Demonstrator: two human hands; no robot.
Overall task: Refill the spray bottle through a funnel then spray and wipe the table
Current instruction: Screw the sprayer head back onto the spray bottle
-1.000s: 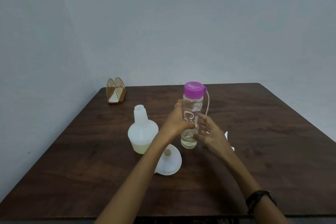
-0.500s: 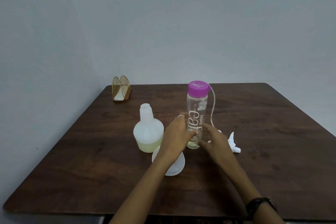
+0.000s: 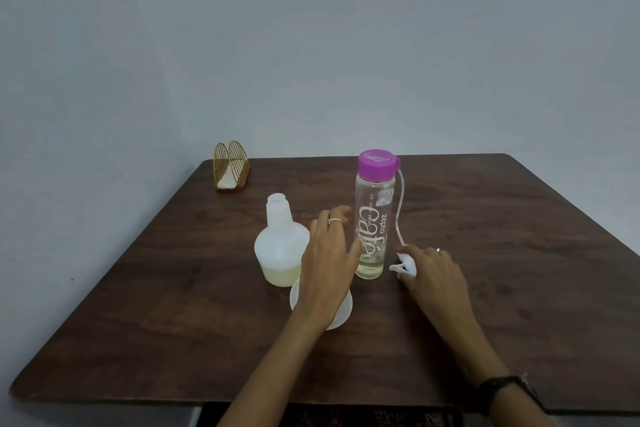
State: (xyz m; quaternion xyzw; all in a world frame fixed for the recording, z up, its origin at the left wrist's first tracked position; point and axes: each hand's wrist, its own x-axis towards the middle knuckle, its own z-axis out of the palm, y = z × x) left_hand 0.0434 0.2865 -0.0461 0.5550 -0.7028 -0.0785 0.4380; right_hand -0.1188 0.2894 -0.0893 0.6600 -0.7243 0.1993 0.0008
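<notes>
Against pale walls, dark wooden table (image 3: 519, 253); left hand (image 3: 329, 260) spread empty, right hand (image 3: 433, 274) loosely curled over spray head (image 3: 405, 265).

Dark wooden table (image 3: 519, 288) bears spray bottle (image 3: 281, 253), funnel (image 3: 343, 314), water bottle (image 3: 374, 218), napkin holder (image 3: 231, 172).

Capless white spray bottle (image 3: 281, 250) upright, funnel (image 3: 322, 305) just before it, sprayer head (image 3: 405, 266) lying right.
</notes>
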